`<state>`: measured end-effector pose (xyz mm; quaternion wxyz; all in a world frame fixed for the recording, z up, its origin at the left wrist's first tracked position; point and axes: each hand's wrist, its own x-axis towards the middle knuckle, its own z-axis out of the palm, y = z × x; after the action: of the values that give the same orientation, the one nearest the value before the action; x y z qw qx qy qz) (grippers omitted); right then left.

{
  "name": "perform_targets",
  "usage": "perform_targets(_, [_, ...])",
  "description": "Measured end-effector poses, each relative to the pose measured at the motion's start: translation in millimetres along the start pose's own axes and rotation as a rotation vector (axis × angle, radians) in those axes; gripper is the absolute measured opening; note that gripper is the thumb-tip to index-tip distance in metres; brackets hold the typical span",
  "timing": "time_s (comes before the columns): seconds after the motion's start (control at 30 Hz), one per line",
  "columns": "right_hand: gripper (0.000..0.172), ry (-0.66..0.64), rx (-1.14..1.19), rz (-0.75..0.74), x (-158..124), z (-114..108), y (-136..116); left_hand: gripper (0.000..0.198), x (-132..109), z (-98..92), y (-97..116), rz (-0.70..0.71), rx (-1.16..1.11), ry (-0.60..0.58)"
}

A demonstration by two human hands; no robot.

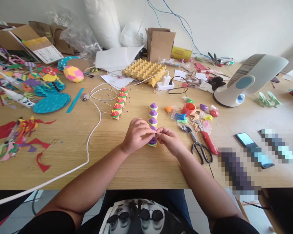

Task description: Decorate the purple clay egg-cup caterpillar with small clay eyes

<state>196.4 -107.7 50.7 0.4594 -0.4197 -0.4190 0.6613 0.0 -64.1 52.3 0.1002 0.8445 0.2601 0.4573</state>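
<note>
A row of egg-carton cups [153, 113] topped with purple clay stands on the table in front of me. Over its near end my left hand [138, 135] is closed in a pinch, thumb against fingers. My right hand [170, 139] pinches from the other side, its fingertips meeting those of the left. Whatever is between the fingertips is too small to make out. Part of the purple row is hidden behind the hands. Farther left lies a second row of cups [118, 105], covered in red and green with yellow rings, with thin sticks beside it.
To the right are bagged clay lumps [179, 116], a red tape roll [188, 108], black scissors [202, 151] and a red-handled tool [209, 142]. A white cable [88, 143] crosses the left. Behind stand a yellow egg tray [144, 70], a power strip [164, 85] and a fan [244, 81].
</note>
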Motion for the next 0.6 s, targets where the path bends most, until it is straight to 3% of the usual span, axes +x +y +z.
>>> perform_targets(0.6, [0.029, 0.003, 0.002, -0.015, 0.4, 0.9, 1.4, 0.003, -0.6, 0.4, -0.9, 0.031, 0.019, 0.036])
